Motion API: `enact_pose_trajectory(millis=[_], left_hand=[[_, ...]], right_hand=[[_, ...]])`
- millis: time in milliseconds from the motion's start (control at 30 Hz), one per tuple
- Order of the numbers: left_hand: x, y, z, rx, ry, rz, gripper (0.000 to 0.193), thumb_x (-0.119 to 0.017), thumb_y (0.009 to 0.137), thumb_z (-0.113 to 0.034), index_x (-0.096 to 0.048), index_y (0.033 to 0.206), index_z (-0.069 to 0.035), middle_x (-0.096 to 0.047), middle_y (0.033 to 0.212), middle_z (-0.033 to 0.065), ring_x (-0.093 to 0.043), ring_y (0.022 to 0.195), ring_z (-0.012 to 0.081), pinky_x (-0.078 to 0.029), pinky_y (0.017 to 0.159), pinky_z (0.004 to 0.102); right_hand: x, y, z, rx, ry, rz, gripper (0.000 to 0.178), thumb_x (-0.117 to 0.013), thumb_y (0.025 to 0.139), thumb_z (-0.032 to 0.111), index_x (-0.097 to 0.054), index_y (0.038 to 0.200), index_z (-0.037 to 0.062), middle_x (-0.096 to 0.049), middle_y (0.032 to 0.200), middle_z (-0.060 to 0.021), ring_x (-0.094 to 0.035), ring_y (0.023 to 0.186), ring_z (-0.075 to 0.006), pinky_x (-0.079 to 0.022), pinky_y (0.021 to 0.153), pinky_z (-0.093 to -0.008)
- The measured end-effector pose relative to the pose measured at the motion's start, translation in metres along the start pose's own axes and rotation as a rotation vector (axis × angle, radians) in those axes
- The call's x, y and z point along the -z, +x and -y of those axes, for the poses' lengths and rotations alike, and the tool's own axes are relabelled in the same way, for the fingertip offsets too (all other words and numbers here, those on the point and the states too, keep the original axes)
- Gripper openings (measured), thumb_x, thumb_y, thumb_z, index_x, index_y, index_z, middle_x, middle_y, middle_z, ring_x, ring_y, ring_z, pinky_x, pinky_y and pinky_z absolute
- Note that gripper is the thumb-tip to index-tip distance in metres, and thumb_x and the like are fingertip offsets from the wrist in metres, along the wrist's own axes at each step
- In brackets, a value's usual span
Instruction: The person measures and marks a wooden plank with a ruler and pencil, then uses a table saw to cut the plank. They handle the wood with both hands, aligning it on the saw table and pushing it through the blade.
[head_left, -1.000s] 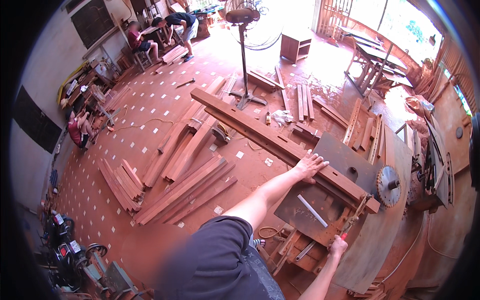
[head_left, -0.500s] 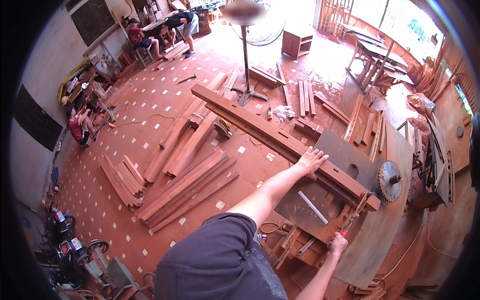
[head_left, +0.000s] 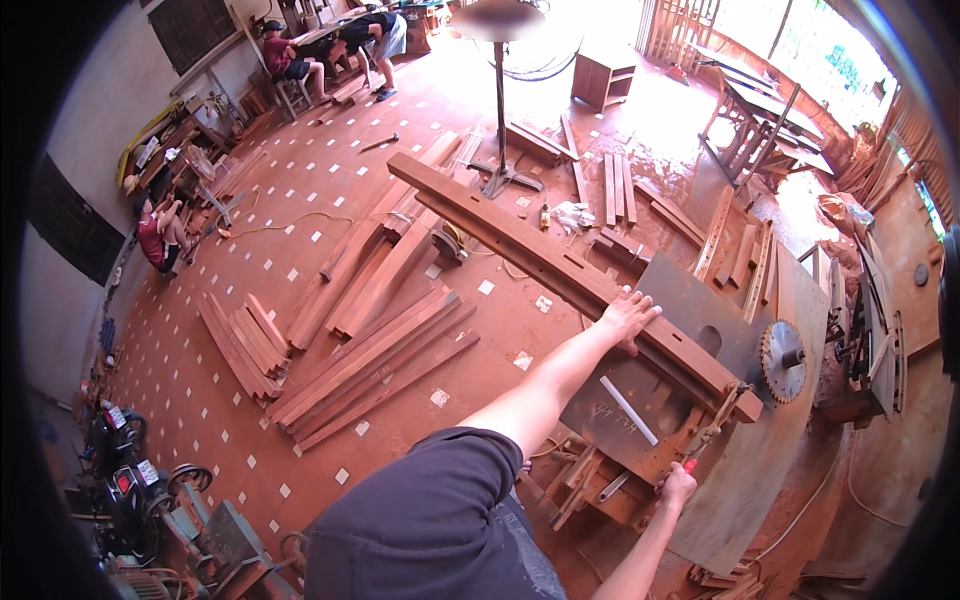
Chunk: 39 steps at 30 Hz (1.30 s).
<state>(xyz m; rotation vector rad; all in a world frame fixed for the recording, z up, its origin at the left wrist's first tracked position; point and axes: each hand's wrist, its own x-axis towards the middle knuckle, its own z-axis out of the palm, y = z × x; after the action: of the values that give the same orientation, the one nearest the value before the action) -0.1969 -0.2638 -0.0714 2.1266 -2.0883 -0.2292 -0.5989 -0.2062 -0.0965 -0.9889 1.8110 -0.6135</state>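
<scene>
A long reddish-brown wooden beam [head_left: 540, 245] with slots cut in its top lies slantwise across a dark metal machine table [head_left: 660, 295]. My left hand [head_left: 630, 318] rests on top of the beam with its fingers spread. Lower right, my right hand [head_left: 677, 487] is closed around a red handle [head_left: 689, 466] at the end of a metal lever [head_left: 712, 430]. That lever runs up to the beam's near end. A round toothed saw blade [head_left: 782, 360] stands just right of that end. On the table, beside the beam, lies a white strip [head_left: 629, 410].
Stacked wooden boards [head_left: 370, 365] cover the tiled floor to the left. A pedestal fan [head_left: 500, 110] stands beyond the beam's far end. Co-workers [head_left: 375, 45] bend over work at the back left; another person [head_left: 160, 235] sits by the wall. A motorbike [head_left: 125, 480] is at lower left.
The view has shifted slightly. Both hands keep their places, the left on the beam and the right on the handle; the beam shows no clear movement on the table.
</scene>
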Motion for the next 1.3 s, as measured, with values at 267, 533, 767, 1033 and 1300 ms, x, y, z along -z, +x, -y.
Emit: enact_pose_trajectory(millis=[267, 533, 767, 1033, 1300], left_hand=[[0.001, -0.001, 0.0, 0.04, 0.049, 0.043, 0.12, -0.096, 0.058, -0.052, -0.038, 0.157, -0.017, -0.048, 0.145, 0.0118, -0.042, 0.14, 0.0312, -0.027, 0.12, 0.0538], [-0.003, 0.004, 0.004, -0.02, 0.064, 0.027, 0.115, -0.097, 0.063, -0.045, -0.038, 0.157, -0.014, -0.049, 0.149, 0.0156, -0.044, 0.143, 0.0375, -0.031, 0.122, 0.0607], [0.005, 0.006, 0.001, 0.002, 0.11, 0.068, 0.122, -0.096, 0.062, -0.054, -0.033, 0.159, -0.017, -0.048, 0.146, 0.0149, -0.043, 0.142, 0.0374, -0.029, 0.122, 0.06], [0.01, 0.006, -0.006, -0.014, 0.152, 0.111, 0.118, -0.092, 0.066, -0.055, -0.031, 0.16, -0.018, -0.048, 0.146, 0.0125, -0.044, 0.139, 0.0345, -0.032, 0.117, 0.0559], [0.004, 0.007, 0.002, 0.0, 0.129, 0.113, 0.124, -0.092, 0.066, -0.055, -0.027, 0.164, -0.018, -0.044, 0.151, 0.0151, -0.041, 0.142, 0.0382, -0.028, 0.119, 0.059]], right_hand=[[-0.001, -0.001, -0.004, -0.001, 0.004, 0.033, 0.026, -0.065, 0.094, 0.019, -0.052, 0.072, 0.0133, -0.05, 0.057, 0.0004, -0.051, 0.042, -0.015, -0.04, 0.037, -0.0324], [-0.007, 0.021, -0.022, 0.033, 0.045, 0.029, 0.032, -0.071, 0.092, 0.016, -0.049, 0.069, 0.016, -0.046, 0.054, 0.0045, -0.045, 0.04, -0.0111, -0.034, 0.036, -0.032], [-0.013, 0.018, -0.025, 0.155, -0.151, -0.143, 0.03, -0.073, 0.088, 0.02, -0.056, 0.064, 0.0109, -0.053, 0.055, 0.0017, -0.05, 0.042, -0.0117, -0.038, 0.039, -0.0345], [-0.004, -0.014, 0.007, 0.055, -0.297, -0.133, 0.031, -0.068, 0.08, 0.031, -0.075, 0.081, 0.0015, -0.075, 0.089, -0.027, -0.074, 0.092, -0.0414, -0.054, 0.085, -0.0502], [-0.006, -0.019, 0.019, 0.05, -0.291, -0.122, 0.032, -0.066, 0.081, 0.031, -0.077, 0.086, 0.0013, -0.075, 0.095, -0.0284, -0.073, 0.098, -0.0442, -0.055, 0.088, -0.0502]])
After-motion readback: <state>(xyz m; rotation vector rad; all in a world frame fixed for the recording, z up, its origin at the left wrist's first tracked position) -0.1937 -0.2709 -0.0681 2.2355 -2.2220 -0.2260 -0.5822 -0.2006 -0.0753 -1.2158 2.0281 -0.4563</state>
